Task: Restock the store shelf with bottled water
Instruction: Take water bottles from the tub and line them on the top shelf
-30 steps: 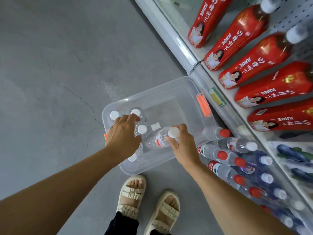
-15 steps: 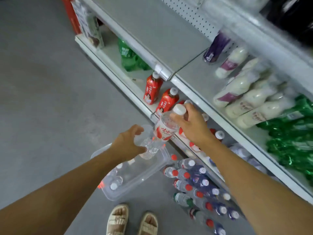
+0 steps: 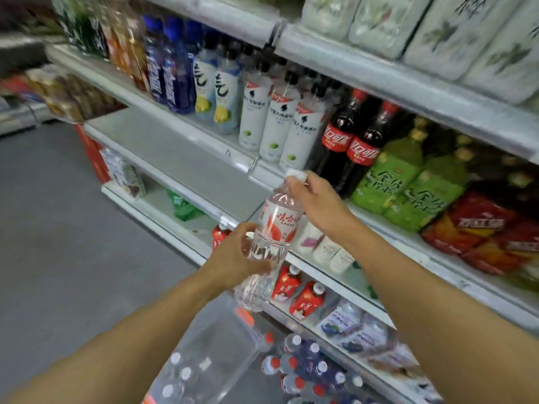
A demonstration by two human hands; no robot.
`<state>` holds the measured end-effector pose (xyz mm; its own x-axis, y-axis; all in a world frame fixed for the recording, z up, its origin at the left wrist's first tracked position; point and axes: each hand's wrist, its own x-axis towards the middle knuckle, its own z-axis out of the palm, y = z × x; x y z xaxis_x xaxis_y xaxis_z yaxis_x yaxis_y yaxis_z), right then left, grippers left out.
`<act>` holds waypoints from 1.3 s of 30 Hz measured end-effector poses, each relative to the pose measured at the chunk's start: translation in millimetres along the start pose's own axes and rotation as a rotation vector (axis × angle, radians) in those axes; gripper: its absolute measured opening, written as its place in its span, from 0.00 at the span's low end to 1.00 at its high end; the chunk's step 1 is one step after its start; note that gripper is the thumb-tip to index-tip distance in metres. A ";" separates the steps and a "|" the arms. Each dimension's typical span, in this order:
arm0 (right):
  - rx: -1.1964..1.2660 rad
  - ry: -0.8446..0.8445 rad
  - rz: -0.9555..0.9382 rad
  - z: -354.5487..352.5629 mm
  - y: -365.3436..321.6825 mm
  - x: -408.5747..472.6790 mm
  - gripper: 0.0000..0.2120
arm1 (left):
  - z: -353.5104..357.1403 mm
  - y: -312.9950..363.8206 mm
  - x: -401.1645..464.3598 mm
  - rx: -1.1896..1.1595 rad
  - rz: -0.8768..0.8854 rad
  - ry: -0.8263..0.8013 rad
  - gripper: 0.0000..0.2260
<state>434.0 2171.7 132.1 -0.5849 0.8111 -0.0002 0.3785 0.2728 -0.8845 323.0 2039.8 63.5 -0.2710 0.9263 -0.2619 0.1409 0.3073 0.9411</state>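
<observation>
Two bare forearms reached in from the bottom edge. Right hand [image 3: 316, 204] pinched round the neck of a water bottle [image 3: 278, 221], just under its white cap [image 3: 296, 174]; bottle clear, red and white label, tilted with cap away and to the right. Left hand [image 3: 236, 259] curled round a second clear bottle [image 3: 258, 282], lower down and just beside the first; whether the two bottles touched could not be told. Both bottles held in the air in front of the shelves, resting on none of them.

Below the left grip: clear plastic bin [image 3: 221, 342] on the grey floor [image 3: 58, 258], white-capped bottles inside. Right of the bin, below the right forearm: loose water bottles [image 3: 309, 365] with red and white caps, lying low by the shelf foot.

Just behind and below the held bottles: red juice bottles [image 3: 303, 295] on a low shelf; pale bottles [image 3: 320, 243] on the shelf above, partly hidden by the right wrist.

Left of the grip, further back: bare grey shelf board [image 3: 175, 153].

Beyond the right hand: two cola bottles [image 3: 353, 141], white-labelled bottles [image 3: 277, 121] to their left, green tea bottles [image 3: 408, 182] to their right, then red snack bags [image 3: 481, 231].

Farthest, above: pale green packs [image 3: 437, 30] on the top shelf. Far items blurred.
</observation>
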 end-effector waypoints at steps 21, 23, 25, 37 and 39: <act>-0.372 0.572 -0.146 -243.6 -174.5 -124.7 0.22 | 62.6 296.0 -39.1 0.007 0.455 -0.180 0.24; -0.427 0.645 -0.135 -269.4 -178.8 -140.4 0.22 | 78.2 322.9 -43.9 -0.002 0.484 -0.198 0.22; -0.503 0.718 -0.130 -295.4 -182.0 -153.3 0.23 | 95.2 349.6 -48.9 0.001 0.518 -0.210 0.22; -0.749 0.883 -0.031 -440.6 -184.1 -187.0 0.27 | 199.2 493.1 -67.8 -0.075 0.684 -0.247 0.20; -0.775 0.864 -0.027 -456.9 -181.4 -183.8 0.28 | 212.7 514.8 -64.3 -0.117 0.683 -0.229 0.21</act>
<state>800.6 2209.6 505.6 -0.0282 0.8016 0.5971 0.8860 0.2967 -0.3564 615.5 2184.9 519.3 0.0489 0.9296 0.3654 0.1015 -0.3685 0.9241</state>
